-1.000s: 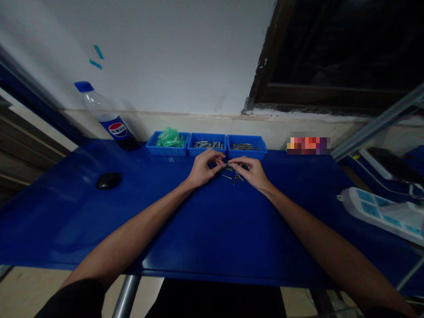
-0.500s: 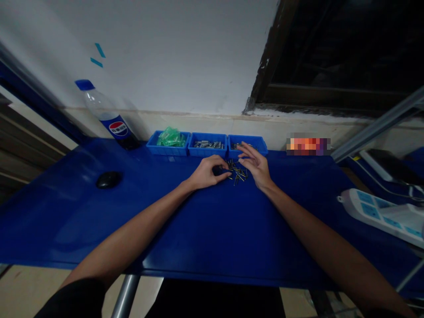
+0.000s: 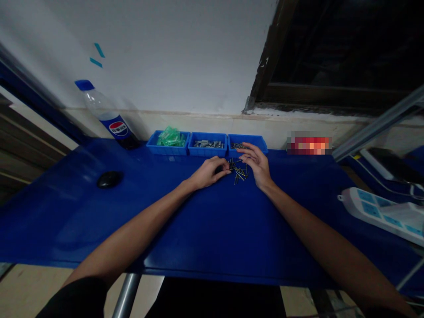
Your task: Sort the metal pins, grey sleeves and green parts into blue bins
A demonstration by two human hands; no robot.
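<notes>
Between my hands lies a loose pile of thin metal pins [image 3: 240, 171], dark with some yellowish glints; whether they are screws or drill bits cannot be made out. My left hand [image 3: 212, 172] rests at the pile's left side, fingers curved and thumb a little apart, tips at its edge. On the right, my right hand [image 3: 257, 164] stands open with fingers spread, its thumb close to the pile's far end. Behind it, the right blue bin [image 3: 261, 145] holds similar thin pins, partly covered by my fingers.
Silvery metal pieces fill the middle bin [image 3: 202, 151], and green plastic packets [image 3: 171, 138] lie in the left bin [image 3: 155, 149]. A cola bottle [image 3: 115, 126] and black mouse [image 3: 108, 179] stand left on the blue table [image 3: 212, 229]. A power strip [image 3: 374, 210] lies right.
My hands were together, fingertips meeting over the pile; they have since moved apart to its two sides. My right fingers spread, and my left thumb and fingers have drawn slightly closer.
</notes>
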